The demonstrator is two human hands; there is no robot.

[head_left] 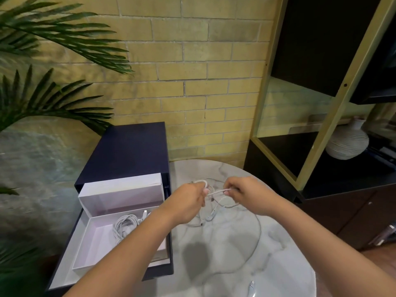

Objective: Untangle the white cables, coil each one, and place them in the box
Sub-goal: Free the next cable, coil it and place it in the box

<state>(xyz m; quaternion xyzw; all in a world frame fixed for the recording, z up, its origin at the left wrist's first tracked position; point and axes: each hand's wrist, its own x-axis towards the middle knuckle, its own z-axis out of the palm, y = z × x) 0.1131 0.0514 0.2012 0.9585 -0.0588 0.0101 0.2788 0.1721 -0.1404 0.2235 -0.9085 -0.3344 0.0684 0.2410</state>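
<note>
Both hands are raised over the round marble table (278,264). My left hand (188,202) grips a small loop of white cable (201,182). My right hand (246,196) pinches the same cable, so a short stretch (216,192) runs taut between the hands. Below them more white cable (211,215) hangs in tangled loops, with a plug end. A thin strand (258,232) curves wide across the tabletop. The open white box (96,245) sits at the left and holds one coiled white cable (125,225).
The white box rests on a dark blue case (128,151) beside the table. Palm fronds (53,99) reach in from the left. A dark shelf unit (321,168) with a ribbed white vase (348,142) stands to the right. Another cable plug (251,286) lies near the table's front edge.
</note>
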